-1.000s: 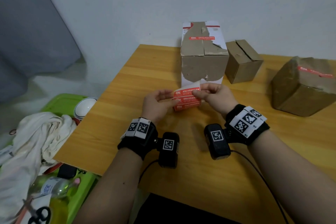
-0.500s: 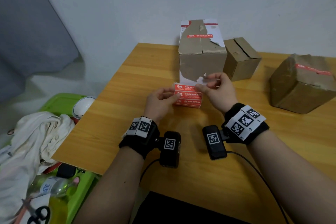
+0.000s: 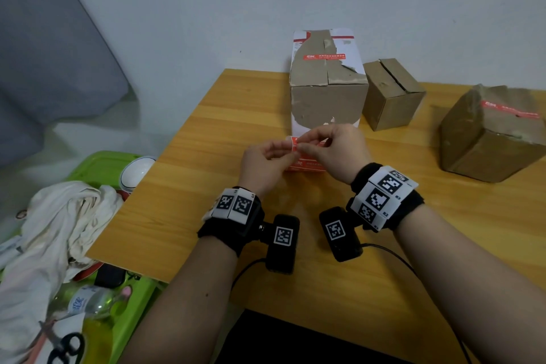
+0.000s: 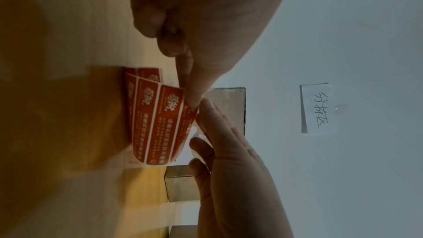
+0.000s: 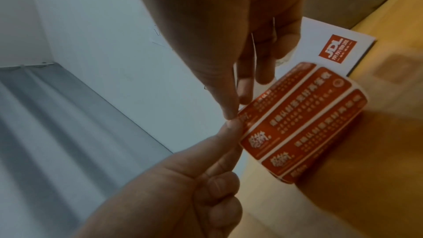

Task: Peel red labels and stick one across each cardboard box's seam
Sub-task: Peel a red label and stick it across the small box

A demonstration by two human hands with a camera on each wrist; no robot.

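Note:
A strip of red labels (image 3: 307,165) hangs just above the wooden table (image 3: 206,186), in front of the tall torn box (image 3: 328,97). My left hand (image 3: 291,147) pinches the strip's left corner (image 5: 246,129). My right hand (image 3: 302,143) pinches the corner of the top label (image 4: 191,115) right beside the left fingertips. The tall box carries a red label (image 3: 323,56) across its top. The small brown box (image 3: 390,94) has a bare open seam. The crumpled box (image 3: 496,139) at the right has a red label (image 3: 511,108) on top.
Off the table's left edge stands a green crate (image 3: 97,165) holding a white cloth (image 3: 59,216), a bottle (image 3: 85,301), scissors (image 3: 65,347) and a white bowl (image 3: 137,173). A paper note (image 4: 315,108) hangs on the wall. Cables trail from both wrist cameras.
My right hand let go of the strip's upper right part and moved left to the corner by my left fingertips. The strip now hangs lower and flatter.

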